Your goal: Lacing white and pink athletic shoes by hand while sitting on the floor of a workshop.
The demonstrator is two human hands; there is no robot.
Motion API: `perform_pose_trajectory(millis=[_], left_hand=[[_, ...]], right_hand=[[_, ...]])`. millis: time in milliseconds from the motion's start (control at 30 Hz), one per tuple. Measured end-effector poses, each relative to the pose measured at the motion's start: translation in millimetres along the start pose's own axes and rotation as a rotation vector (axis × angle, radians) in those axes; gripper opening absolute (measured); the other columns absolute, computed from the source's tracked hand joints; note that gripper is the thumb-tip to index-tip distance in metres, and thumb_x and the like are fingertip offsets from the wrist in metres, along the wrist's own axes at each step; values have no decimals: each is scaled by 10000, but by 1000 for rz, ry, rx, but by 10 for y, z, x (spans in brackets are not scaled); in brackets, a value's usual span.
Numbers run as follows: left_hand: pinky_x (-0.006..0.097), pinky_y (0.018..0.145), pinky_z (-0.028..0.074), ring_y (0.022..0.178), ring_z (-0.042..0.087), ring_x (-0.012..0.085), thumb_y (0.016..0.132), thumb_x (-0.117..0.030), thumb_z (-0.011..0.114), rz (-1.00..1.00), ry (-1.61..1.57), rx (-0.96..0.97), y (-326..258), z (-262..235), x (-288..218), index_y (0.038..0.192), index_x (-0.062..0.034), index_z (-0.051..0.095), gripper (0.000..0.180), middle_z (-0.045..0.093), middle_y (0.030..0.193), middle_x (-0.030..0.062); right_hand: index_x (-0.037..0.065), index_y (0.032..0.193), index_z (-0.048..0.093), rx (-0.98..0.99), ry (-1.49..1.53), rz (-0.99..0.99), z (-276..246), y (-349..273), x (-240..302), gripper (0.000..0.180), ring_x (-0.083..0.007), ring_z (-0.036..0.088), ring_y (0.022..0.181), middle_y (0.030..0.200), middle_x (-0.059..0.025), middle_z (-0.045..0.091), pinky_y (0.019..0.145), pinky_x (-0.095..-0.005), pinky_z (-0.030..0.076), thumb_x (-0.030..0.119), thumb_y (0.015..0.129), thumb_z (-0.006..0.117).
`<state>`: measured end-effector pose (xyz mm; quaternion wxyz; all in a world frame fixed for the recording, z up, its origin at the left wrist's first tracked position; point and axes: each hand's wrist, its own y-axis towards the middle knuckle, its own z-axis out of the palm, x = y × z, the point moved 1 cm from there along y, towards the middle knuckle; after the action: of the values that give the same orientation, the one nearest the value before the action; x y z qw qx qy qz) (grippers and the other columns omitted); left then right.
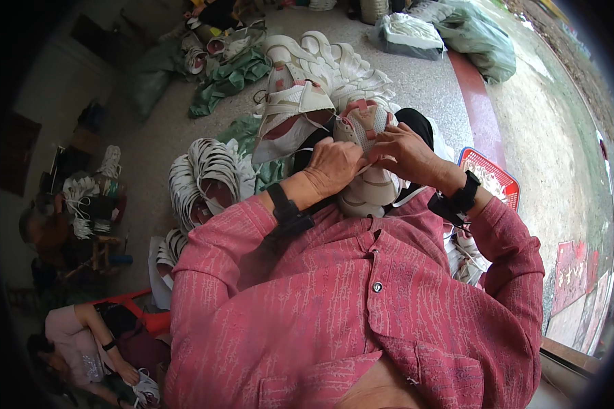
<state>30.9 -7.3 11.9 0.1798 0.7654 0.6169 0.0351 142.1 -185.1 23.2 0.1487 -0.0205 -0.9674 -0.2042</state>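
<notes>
"So, where to find the white-and-pink shoe (366, 127)?"

"Right in the lap, between the knees, under both hands."

"And the left grip?"

"Narrow: left hand (334, 165) at the near left side of the shoe, fingers curled in against it."

"Likewise on the other side?"

"Narrow too: right hand (406, 153) bent over from the right, fingertips close to the left ones and on the shoe. Pinching lace or upper? Too small to tell."

"Just beyond the left hand?"

"Another pale shoe (297, 112), tilted, pink lining showing. Past that, a packed row of white shoes (351, 68) on the speckled floor (419, 88)."

"Over to the left?"

"A tight stack of white shoes (201, 174), near a piece of green sheeting (217, 92)."

"To the right?"

"Just past the forearm, a red basket (514, 187); farther back, a big green bag (481, 44)."

"And down at the lower left?"

"A co-worker (71, 341), one hand near a white laced item (147, 390), partly cut off by the edge."
</notes>
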Motion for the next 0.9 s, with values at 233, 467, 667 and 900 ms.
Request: perform_pose_trajectory(millis=[233,467,667,900], left_hand=[[385,781,468,918,614,307,753,-326,714,282,-9,-37,148,-316,162,1034,-58,522,434,546,1058,127],[424,736,497,855,618,342,733,-177,695,143,-384,203,108,-201,380,924,-68,532,273,582,904,114],[331,645,468,682,560,234,725,-69,719,5,-523,68,70,-206,223,814,-32,539,204,535,766,84],[322,628,451,672,542,223,699,-36,771,62,-539,-75,-83,-126,260,769,-27,551,232,525,756,78]], right_hand=[[108,958,669,-36,-65,-112,-122,144,-160,186,-260,560,983,1026,-60,615,863,-379,398,192,798,710],[119,966,655,-30,-87,-48,34,105,-91,200,-251,569,911,855,-52,597,861,-379,387,225,800,690],[194,977,673,47,16,23,-4,206,-89,185,-252,614,876,812,-41,650,914,-426,390,227,796,691],[166,843,715,231,31,-204,116,458,-182,60,-252,651,768,731,-61,643,780,-412,472,177,814,664]])
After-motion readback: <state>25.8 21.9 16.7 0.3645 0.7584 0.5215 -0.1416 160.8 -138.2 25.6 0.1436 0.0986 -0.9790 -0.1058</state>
